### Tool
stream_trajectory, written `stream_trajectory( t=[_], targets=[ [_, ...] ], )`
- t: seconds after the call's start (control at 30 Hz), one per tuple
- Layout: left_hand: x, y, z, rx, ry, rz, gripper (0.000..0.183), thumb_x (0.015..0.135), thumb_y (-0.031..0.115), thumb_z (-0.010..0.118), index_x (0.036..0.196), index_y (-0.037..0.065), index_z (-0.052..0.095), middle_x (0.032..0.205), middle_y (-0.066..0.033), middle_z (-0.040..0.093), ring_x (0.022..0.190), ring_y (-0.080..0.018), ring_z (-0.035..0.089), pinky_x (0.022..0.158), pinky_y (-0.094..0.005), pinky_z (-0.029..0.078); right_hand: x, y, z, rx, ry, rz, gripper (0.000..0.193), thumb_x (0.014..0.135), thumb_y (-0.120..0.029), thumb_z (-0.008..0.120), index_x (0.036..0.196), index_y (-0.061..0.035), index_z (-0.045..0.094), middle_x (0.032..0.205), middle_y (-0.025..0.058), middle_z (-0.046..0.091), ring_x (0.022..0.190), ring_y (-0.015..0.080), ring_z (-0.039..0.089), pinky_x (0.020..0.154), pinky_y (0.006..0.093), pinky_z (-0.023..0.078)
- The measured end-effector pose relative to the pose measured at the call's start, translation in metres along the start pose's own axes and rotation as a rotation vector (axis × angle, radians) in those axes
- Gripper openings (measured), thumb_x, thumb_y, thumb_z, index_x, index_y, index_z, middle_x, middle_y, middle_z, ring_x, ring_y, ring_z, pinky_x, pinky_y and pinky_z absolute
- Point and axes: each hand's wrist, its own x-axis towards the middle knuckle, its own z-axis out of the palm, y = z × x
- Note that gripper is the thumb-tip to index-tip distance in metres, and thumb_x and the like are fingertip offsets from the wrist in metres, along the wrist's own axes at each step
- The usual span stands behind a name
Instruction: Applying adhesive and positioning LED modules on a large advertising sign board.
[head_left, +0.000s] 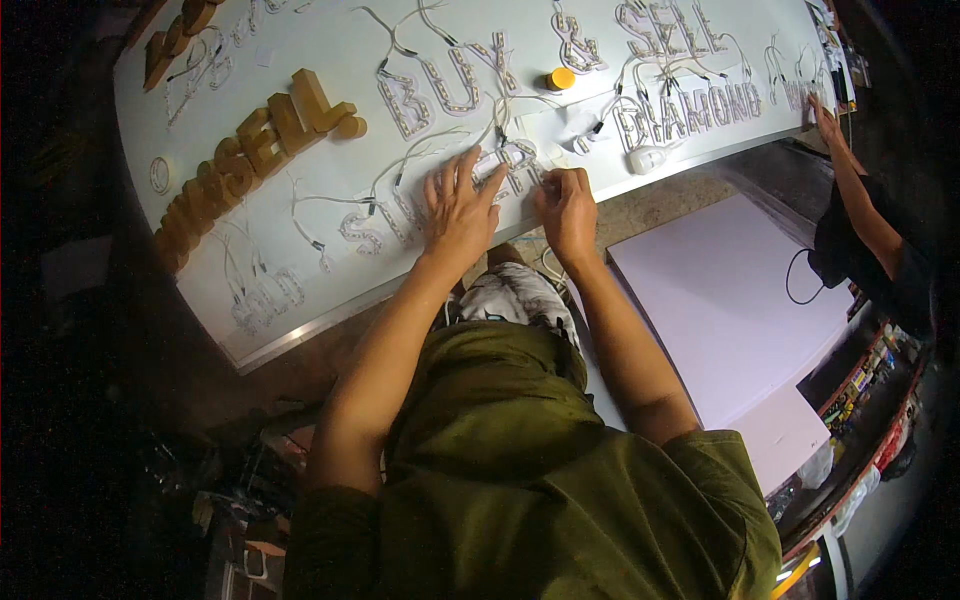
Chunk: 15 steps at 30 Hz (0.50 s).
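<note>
My left hand (460,212) rests fingers spread on the white table (350,295), over a row of flat white letter shapes lined with small light modules. Beside it my right hand (570,212) has its fingers curled and pinched together at the right end of that row; what they hold, if anything, is hidden. Between the hands lies a white letter piece (522,168), partly covered by my left fingers. Thin white wires (500,120) with dark joints run from the letters just beyond my hands.
Gold block letters (280,140) stand along the left. A yellow-topped round container (561,78) and a rounded white object (648,160) sit beyond my right hand. At far right, another person's hand (826,122) touches the table. A large pale board (730,290) lies to the right.
</note>
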Motion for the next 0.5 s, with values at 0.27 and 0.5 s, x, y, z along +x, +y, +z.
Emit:
stream_trajectory(
  t=[0.27,0.5],
  targets=[
    [0.0035,-0.0011,-0.0009,0.013,0.005,-0.006,0.066,0.084,0.018,0.076,0.147,0.022,0.057,0.155,-0.0171,0.039,0.142,-0.0359,0.036,0.115,-0.0595,0.025,0.0,-0.0003,0.0032,0.004,0.057,-0.021,0.027,0.083,-0.008,0.075,0.107,-0.0045,0.065,0.104,0.0162,0.063,0.093,0.0397,0.065,0.078,0.0465,0.054],
    [0.0037,-0.0004,-0.0004,0.014,0.014,0.005,0.065,0.084,0.018,0.077,0.146,0.022,0.057,0.155,-0.0173,0.039,0.142,-0.0364,0.037,0.115,-0.0596,0.025,0.0038,0.0001,0.0004,-0.026,0.014,-0.002,0.029,0.084,-0.007,0.075,0.111,-0.0035,0.065,0.103,0.0169,0.063,0.096,0.0393,0.065,0.08,0.0462,0.053]
  ],
)
